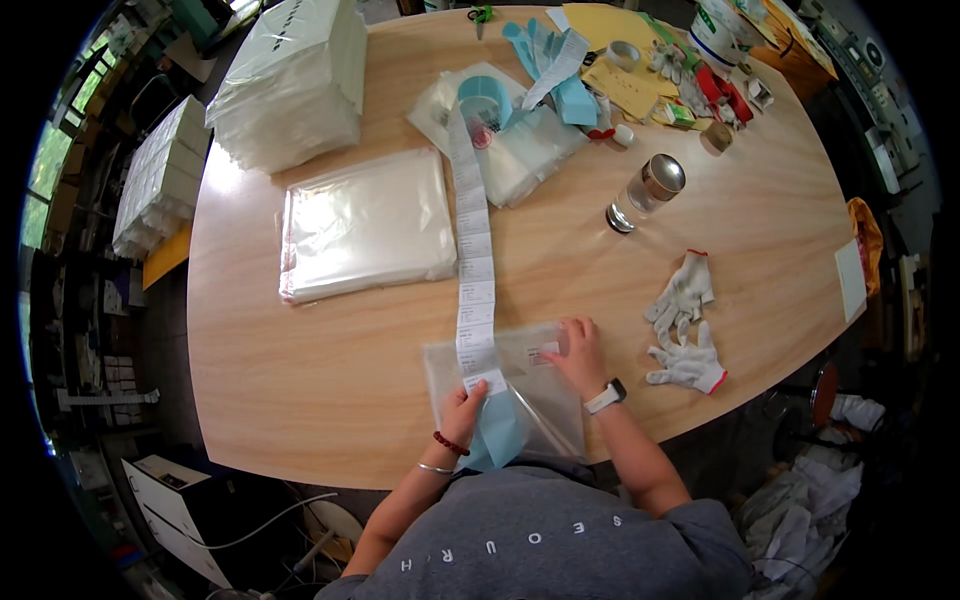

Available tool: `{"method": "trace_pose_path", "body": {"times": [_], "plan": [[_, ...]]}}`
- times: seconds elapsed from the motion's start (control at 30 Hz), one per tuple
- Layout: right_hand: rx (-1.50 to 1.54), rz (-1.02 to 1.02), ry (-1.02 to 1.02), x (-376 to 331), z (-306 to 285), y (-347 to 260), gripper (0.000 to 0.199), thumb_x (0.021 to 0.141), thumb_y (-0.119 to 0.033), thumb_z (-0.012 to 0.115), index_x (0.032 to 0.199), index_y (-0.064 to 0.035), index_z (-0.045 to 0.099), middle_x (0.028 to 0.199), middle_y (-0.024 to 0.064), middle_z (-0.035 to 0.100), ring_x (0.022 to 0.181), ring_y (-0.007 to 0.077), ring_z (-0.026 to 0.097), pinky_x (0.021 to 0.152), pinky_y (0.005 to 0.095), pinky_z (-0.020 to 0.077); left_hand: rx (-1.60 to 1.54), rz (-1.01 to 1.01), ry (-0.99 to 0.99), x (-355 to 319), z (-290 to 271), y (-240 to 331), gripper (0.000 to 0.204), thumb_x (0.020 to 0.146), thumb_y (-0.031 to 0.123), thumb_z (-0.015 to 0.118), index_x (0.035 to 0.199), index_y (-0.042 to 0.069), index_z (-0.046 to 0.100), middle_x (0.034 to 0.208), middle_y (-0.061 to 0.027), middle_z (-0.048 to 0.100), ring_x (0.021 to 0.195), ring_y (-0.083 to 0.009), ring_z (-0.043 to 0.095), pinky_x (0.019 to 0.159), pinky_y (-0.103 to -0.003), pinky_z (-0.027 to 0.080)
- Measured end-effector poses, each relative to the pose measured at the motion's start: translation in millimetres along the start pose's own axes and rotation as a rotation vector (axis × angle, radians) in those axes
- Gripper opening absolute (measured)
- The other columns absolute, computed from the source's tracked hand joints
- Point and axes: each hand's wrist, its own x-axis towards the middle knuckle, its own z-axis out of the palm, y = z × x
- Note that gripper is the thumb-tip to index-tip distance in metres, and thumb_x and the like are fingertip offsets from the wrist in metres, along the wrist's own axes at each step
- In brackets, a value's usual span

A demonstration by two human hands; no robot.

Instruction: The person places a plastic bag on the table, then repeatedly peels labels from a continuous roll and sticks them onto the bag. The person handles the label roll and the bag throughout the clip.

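Note:
A long strip of white printed labels [475, 268] on light-blue backing runs down the table from a blue roll [483, 98]. Its near end is pinched in my left hand [463, 412], and the blue backing [496, 432] hangs past that hand toward the table's near edge. Beneath the strip lies a clear plastic bag [550, 405], flat before me. My right hand [580, 358] rests on the bag's upper right part with fingers apart. Its thumb touches a small white label [541, 354] on the bag.
A stack of clear bags [368, 225] lies left of the strip, with a taller bagged pile [290, 90] behind. To the right are white work gloves [690, 360] and a glass bottle [645, 193]. Tape [623, 55], green-handled scissors [481, 15] and papers lie at the back.

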Motion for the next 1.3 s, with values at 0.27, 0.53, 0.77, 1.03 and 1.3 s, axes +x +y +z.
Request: {"method": "trace_pose_path", "body": {"times": [0.27, 0.53, 0.77, 1.03, 1.3], "plan": [[0.262, -0.042, -0.393, 10.9, -11.6, 36.2, 0.014, 0.067, -0.009, 0.066, 0.079, -0.0037, 0.060, 0.080, 0.0084, 0.054, 0.073, 0.0227, 0.053, 0.063, 0.0321, 0.0448, 0.121, -0.070, -0.029, -1.1, -6.5, 18.1, 0.027, 0.085, 0.027, 0.053, 0.096, 0.004, 0.058, 0.084, 0.0002, 0.059, 0.072, -0.0067, 0.054, 0.062, -0.021, 0.043], [0.065, -0.263, -0.112, 3.0, -41.4, -6.6, 0.008, 0.069, -0.007, 0.062, 0.077, -0.0052, 0.060, 0.080, 0.0069, 0.057, 0.078, 0.0249, 0.053, 0.065, 0.0334, 0.0445, 0.184, -0.008, -0.108, -19.6, -17.3, 89.6, 0.025, 0.085, 0.027, 0.053, 0.094, 0.004, 0.058, 0.081, 0.0007, 0.059, 0.068, -0.0054, 0.053, 0.059, -0.020, 0.043], [0.575, -0.252, -0.730, -67.3, -16.7, -40.3, 0.018, 0.077, -0.020, 0.057, 0.079, -0.0018, 0.058, 0.084, 0.0109, 0.059, 0.078, 0.0269, 0.055, 0.068, 0.0346, 0.0454, 0.148, 0.081, -0.147, -38.4, -3.1, 120.7, 0.022, 0.086, 0.022, 0.052, 0.095, 0.003, 0.057, 0.084, 0.0002, 0.059, 0.071, -0.0059, 0.054, 0.062, -0.021, 0.044], [0.789, 0.285, -0.740, -52.0, -16.3, -48.6, 0.018, 0.082, -0.017, 0.052, 0.084, -0.0002, 0.056, 0.085, 0.0104, 0.060, 0.069, 0.0195, 0.059, 0.065, 0.0296, 0.0464, 0.079, 0.038, -0.115, -11.5, -2.6, 47.7, 0.023, 0.085, 0.023, 0.053, 0.097, 0.003, 0.057, 0.086, 0.0005, 0.059, 0.075, -0.0064, 0.053, 0.066, -0.022, 0.044], [0.735, 0.142, -0.542, -37.4, -9.4, -61.0, 0.023, 0.077, -0.005, 0.057, 0.099, -0.0029, 0.053, 0.078, 0.0106, 0.057, 0.068, 0.0181, 0.057, 0.064, 0.0293, 0.0460, -0.057, 0.087, -0.094, -12.3, 12.2, 26.3, 0.027, 0.086, 0.024, 0.051, 0.098, 0.001, 0.057, 0.088, -0.0012, 0.060, 0.078, -0.0075, 0.053, 0.068, -0.023, 0.043]]}}
